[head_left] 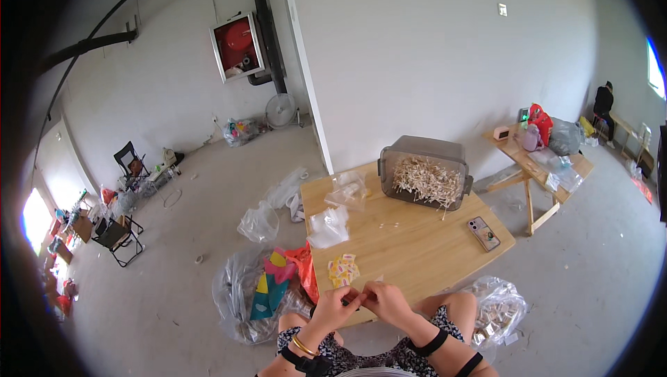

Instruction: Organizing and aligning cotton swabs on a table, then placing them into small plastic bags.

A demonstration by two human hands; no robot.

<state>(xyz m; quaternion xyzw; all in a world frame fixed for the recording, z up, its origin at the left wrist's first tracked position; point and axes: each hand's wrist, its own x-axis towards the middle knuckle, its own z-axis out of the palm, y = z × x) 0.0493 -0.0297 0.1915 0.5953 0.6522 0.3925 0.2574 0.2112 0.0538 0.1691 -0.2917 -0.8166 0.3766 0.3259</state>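
Note:
My left hand (333,306) and my right hand (388,302) meet over the near edge of the wooden table (410,255). Both have their fingers pinched together, tip to tip; whatever lies between them is too small and hidden to name. Just beyond the left hand is a loose pile of small yellow-and-white cards (343,270). Farther back sit a stack of clear plastic bags (329,227) and another clear bag (347,191). A grey translucent bin (424,149) lies tipped toward me at the far side, full of thin pale sticks (427,181) resembling cotton swabs.
A phone (483,234) lies at the table's right. Bags of coloured pieces (271,287) stand on the floor at left, and a clear bag of small packs (499,311) at right. A second table (542,161) stands far right; a person (604,107) is beyond.

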